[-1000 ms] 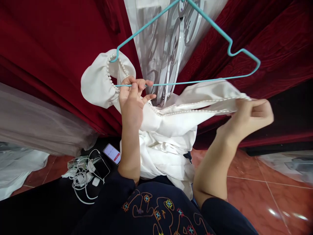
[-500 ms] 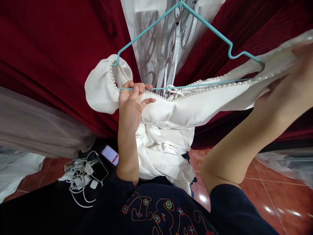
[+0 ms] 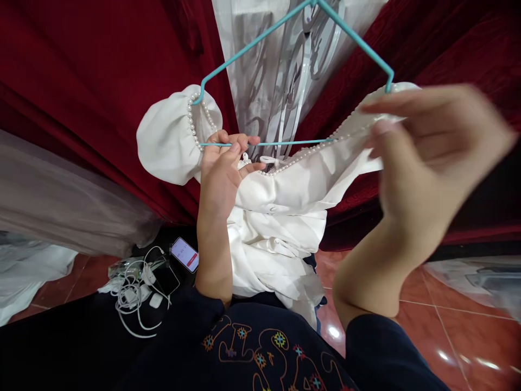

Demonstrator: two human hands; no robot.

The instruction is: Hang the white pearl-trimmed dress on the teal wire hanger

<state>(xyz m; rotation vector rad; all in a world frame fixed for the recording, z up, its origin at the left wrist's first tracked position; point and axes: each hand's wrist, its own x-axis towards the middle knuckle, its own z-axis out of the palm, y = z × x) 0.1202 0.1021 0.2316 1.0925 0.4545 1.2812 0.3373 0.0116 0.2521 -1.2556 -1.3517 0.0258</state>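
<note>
A teal wire hanger [image 3: 260, 38] hangs in front of me with a white garment [image 3: 280, 217] trimmed in pearl beads draped from it. One puffed sleeve [image 3: 171, 136] sits over the hanger's left end. My left hand [image 3: 222, 168] pinches the hanger's bottom bar together with the beaded edge. My right hand [image 3: 427, 146], blurred by motion, is at the hanger's right shoulder, its fingers closed on the garment's other beaded edge there. The rest of the garment falls in folds toward my lap.
Dark red velvet curtains [image 3: 81, 81] and a sheer white curtain [image 3: 280, 70] hang behind. On the red tiled floor [image 3: 448, 336] to the lower left lie a lit phone [image 3: 185, 254], a dark phone and tangled white charger cables [image 3: 134, 296]. Pale fabric [image 3: 28, 271] lies at the left.
My right hand lifted the garment's right beaded edge from below the hanger up and over its right shoulder. My left hand kept its pinch on the bottom bar.
</note>
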